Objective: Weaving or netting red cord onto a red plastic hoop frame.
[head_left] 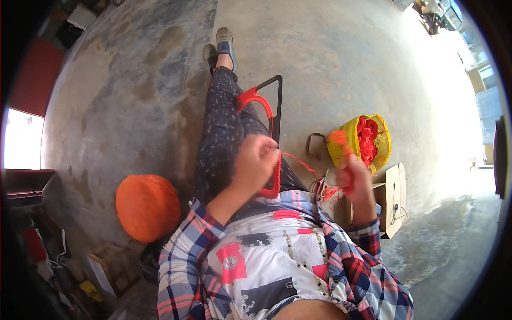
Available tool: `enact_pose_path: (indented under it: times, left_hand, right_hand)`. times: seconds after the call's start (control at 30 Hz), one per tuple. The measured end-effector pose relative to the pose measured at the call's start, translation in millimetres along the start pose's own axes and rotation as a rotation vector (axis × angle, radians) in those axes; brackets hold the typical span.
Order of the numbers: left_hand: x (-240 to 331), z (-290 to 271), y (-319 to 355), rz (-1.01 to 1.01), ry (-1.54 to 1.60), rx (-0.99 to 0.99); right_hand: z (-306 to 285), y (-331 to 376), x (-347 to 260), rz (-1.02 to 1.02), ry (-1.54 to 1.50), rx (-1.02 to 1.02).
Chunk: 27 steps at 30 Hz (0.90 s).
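Note:
Across my lap lies a black rectangular frame (280,101), its near part wound closely with red cord (277,178). A red curved band (260,101) sits at its far end. My left hand (256,162) is closed on the frame's side, fingers pinched where the winding begins. A strand of red cord (301,162) runs from there toward my right hand (356,178), which is raised to the right and wrapped round a blurred orange-red bundle of cord (338,138). What look like scissors (319,188) lie by my right hip, beside loose red cord.
Right of my legs stands a yellow bin (385,140) holding red cord, with an open cardboard box (394,200) nearer me. A dark strap loop (314,145) lies by the bin. On my left are an orange round cushion-like thing (148,208) and a wooden crate (114,266).

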<state>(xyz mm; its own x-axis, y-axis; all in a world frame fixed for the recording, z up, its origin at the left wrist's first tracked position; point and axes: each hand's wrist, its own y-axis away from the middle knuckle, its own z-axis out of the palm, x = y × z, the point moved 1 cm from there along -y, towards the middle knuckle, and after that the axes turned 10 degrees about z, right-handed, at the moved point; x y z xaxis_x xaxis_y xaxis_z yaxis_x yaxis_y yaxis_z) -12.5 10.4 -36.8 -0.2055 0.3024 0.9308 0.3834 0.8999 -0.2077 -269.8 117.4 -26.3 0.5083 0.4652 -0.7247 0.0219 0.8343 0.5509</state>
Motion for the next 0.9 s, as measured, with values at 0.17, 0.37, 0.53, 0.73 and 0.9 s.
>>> enact_pose_path:
  times: [0.17,0.37,0.53,0.73,0.9]
  left_hand:
    - [41,11,6,0.476,-0.027,-0.211]
    - [27,-37,-14,-0.237,0.854,0.169]
    - [-5,-37,-9,0.219,-0.354,-0.269]
    - [-21,3,-9,0.102,-0.322,-0.048]
    - [-35,-1,-16,0.105,-0.27,0.029]
  right_hand:
    - [71,-15,33,0.27,0.181,-0.461]
    - [50,-63,7,0.102,-0.048,-0.365]
    - [48,-100,18,-0.12,0.698,-0.206]
    - [76,-95,14,0.215,0.811,-0.343]
    - [65,-85,-13,-0.276,0.554,-0.081]
